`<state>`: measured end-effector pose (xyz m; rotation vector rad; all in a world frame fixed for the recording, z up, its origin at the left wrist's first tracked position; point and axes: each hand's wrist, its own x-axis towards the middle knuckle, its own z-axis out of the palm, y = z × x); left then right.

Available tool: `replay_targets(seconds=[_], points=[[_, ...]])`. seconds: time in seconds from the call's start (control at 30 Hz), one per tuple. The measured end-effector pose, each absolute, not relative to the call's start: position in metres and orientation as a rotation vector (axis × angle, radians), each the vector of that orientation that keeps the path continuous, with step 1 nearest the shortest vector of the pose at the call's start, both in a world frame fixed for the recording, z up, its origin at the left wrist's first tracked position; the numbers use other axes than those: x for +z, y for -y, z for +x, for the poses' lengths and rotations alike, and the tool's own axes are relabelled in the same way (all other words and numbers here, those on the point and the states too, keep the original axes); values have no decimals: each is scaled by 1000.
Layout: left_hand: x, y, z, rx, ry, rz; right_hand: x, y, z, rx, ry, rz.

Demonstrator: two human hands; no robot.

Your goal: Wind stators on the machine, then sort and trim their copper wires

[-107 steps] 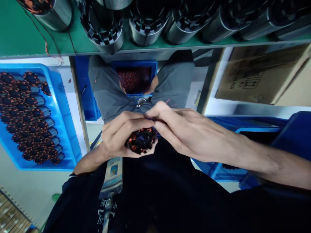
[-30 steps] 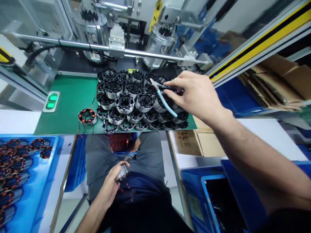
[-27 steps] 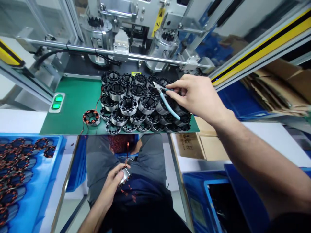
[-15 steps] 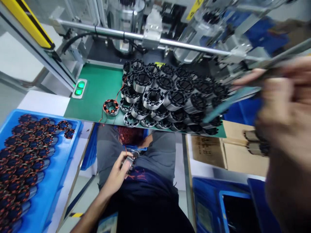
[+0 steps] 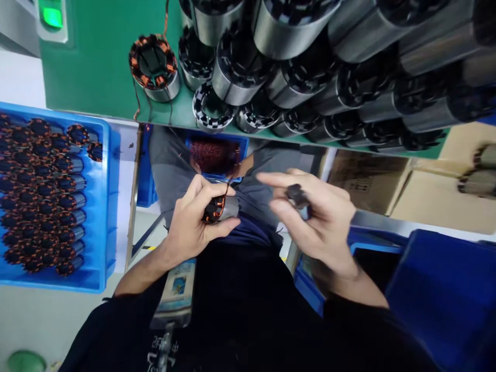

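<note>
My left hand (image 5: 194, 219) is closed around a wound stator (image 5: 227, 207), a silver cylinder with black slots and orange copper windings. A copper wire rises from its far edge. To the right, apart from the stator, my right hand (image 5: 315, 214) curls around a small dark object (image 5: 297, 197) with a blue-grey part; blur hides its kind. Its index finger points toward the stator. On the green bench top (image 5: 89, 77) stands another wound stator (image 5: 155, 67) with loose wire ends. Beside it several bare silver stators (image 5: 240, 67) with black slotted ends are stacked.
A blue tray (image 5: 104, 217) on the left holds rows of wound stators. Below the bench edge is a blue bin of reddish bits (image 5: 213, 156). Cardboard boxes (image 5: 453, 194) and a dark blue bin (image 5: 445, 294) are at the right. A green-lit switch (image 5: 52, 18) sits at top left.
My right hand has come down from the upper right to beside my left hand. The view has tilted down and closer to the bench. My left hand still holds its stator.
</note>
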<state>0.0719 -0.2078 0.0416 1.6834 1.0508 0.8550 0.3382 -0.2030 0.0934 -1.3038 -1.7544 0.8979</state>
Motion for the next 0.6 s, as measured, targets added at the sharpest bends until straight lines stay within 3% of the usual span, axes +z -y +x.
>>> replay_targets(seconds=[0.23, 0.47, 0.6], points=[[40, 215, 80, 822, -1104, 1751, 83, 187, 315, 922, 1715, -1103], [27, 229, 101, 983, -808, 1064, 44, 216, 304, 1035, 1382, -1334], [28, 229, 115, 1026, -803, 784, 50, 212, 297, 1061, 1447, -1398]])
